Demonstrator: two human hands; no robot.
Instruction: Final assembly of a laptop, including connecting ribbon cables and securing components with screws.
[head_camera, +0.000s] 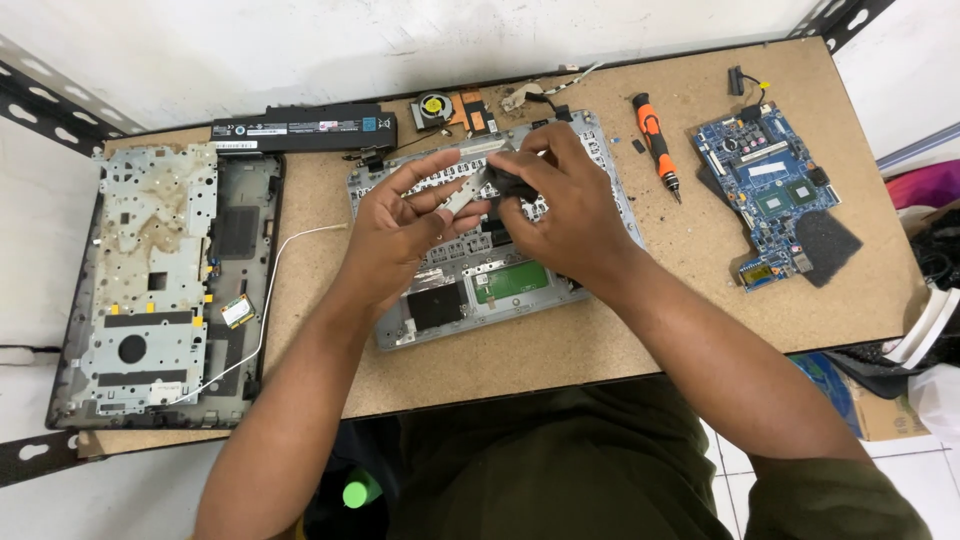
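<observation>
Silver metal bracket (462, 192) sits pinched between the fingers (425, 172) of the left hand (400, 235), just above the grey laptop palmrest (600, 180) on the worktop (560, 350). Right hand (560, 205) fingers press together on a small dark piece (508, 180) touching the bracket. An orange screwdriver (655, 145) lies right of the palmrest, a blue motherboard (765, 190) farther right.

An orange screwdriver (655, 143) lies between a blue circuit board (763, 186) and a black battery (304, 128).
</observation>
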